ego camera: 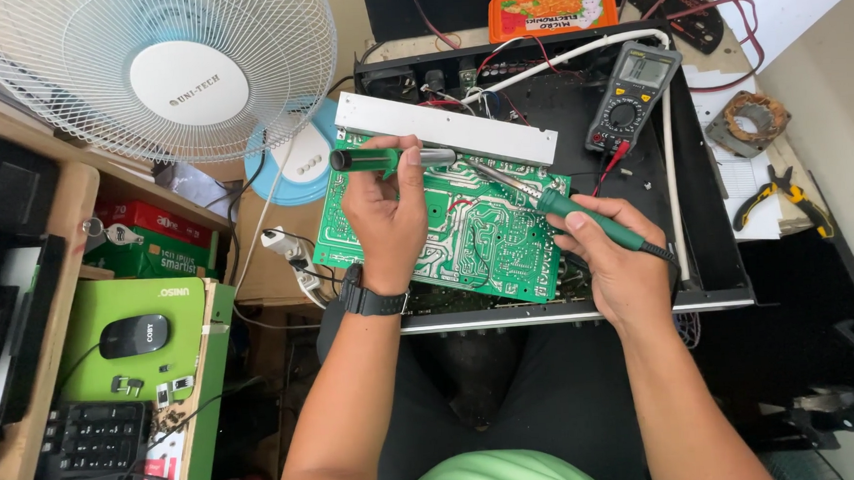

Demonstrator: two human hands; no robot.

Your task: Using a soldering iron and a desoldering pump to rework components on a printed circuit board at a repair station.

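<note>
Fingers of the left hand [384, 213] are wrapped around a green desoldering pump [393, 158] lying crosswise, while the right hand [615, 259] grips a green soldering iron [582, 214], tip pointing up-left onto the green circuit board [485, 237] sitting in the open black chassis [708, 206].

The left hand [385, 218] covers part of the green circuit board [486, 242]. The fan [160, 69] is cut by the top edge, the keyboard [89, 472] by the bottom. The soldering iron [582, 220] tip's contact is too small to tell.
</note>
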